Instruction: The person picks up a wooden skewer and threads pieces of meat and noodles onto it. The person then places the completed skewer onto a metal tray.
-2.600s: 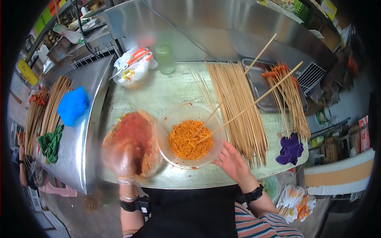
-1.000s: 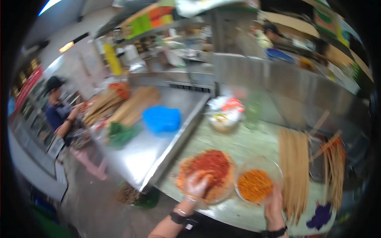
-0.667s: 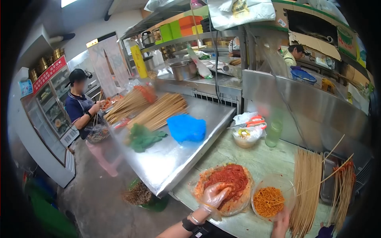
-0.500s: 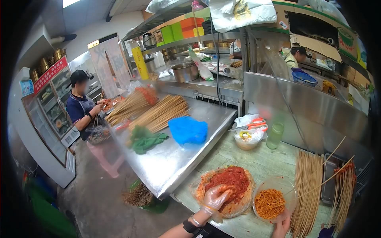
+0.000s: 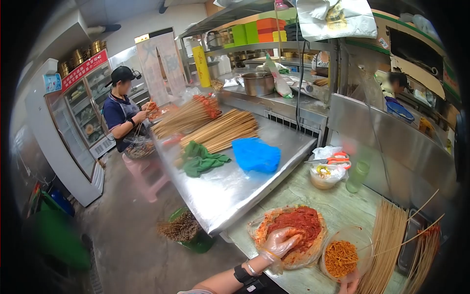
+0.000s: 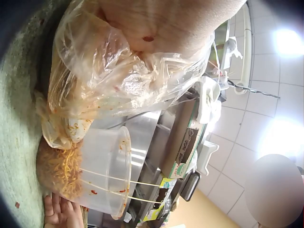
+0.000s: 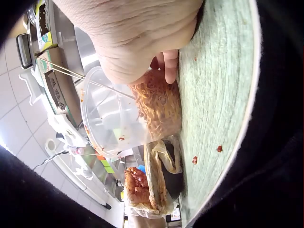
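My left hand [image 5: 281, 242], in a clear plastic glove, rests on a red, wet-looking food mix [image 5: 306, 220] in a spread plastic bag [image 5: 259, 230]. Red smears show on its fingers. In the left wrist view the loose glove [image 6: 109, 85] hides most of that hand. Beside the bag stands a clear plastic tub [image 5: 362, 240] with orange, noodle-like shreds [image 5: 341, 258] inside. Two long sticks [image 5: 425, 205] lean out of it. My bare right hand [image 5: 349, 283] touches the tub's near side, with its fingers [image 7: 170, 66] low against the wall by the tabletop.
Bamboo skewers [image 5: 384, 245] lie right of the tub, near a dark tray [image 5: 410, 245]. Behind are a small tub with scissors [image 5: 328, 174] and a green bottle [image 5: 359, 176]. A steel table [image 5: 210, 201] holds skewers, a green cloth [image 5: 203, 159] and a blue bag [image 5: 257, 154]. Another person [image 5: 125, 110] works beyond.
The head view has swung left and up, bringing the steel table and the other person into view. My left hand stays on the red mix, my right hand at the tub.
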Motion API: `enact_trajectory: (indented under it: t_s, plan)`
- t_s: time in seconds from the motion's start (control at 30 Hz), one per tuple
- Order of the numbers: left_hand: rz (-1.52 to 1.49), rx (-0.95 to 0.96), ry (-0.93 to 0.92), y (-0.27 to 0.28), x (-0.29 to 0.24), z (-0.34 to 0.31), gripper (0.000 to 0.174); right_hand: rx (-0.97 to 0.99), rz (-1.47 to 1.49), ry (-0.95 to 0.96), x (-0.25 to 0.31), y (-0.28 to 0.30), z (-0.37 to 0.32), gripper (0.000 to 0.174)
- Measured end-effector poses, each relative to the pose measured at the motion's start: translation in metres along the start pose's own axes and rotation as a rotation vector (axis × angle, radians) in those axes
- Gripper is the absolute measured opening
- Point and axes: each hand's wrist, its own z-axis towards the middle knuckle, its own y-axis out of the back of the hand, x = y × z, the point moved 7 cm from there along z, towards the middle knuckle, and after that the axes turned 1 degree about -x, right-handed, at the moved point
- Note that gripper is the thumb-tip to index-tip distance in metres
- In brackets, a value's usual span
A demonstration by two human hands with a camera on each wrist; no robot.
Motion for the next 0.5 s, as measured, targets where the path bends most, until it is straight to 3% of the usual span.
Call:
enact_trajectory:
  t_s: [0.27, 0.37, 0.5]
  plan:
    - [0.1, -0.013, -0.06, 0.002, 0.006, 0.001, 0.018, 0.006, 0.017, -0.003, -0.012, 0.006, 0.0, 0.041]
    - [-0.029, 0.002, 0.075, 0.0, 0.003, -0.001, 0.018, 0.009, 0.005, -0.008, -0.004, 0.004, -0.001, 0.04]
    - [0.032, 0.004, -0.008, 0.001, 0.0, 0.0, 0.019, 0.017, -0.013, -0.028, 0.004, 0.001, -0.002, 0.04]
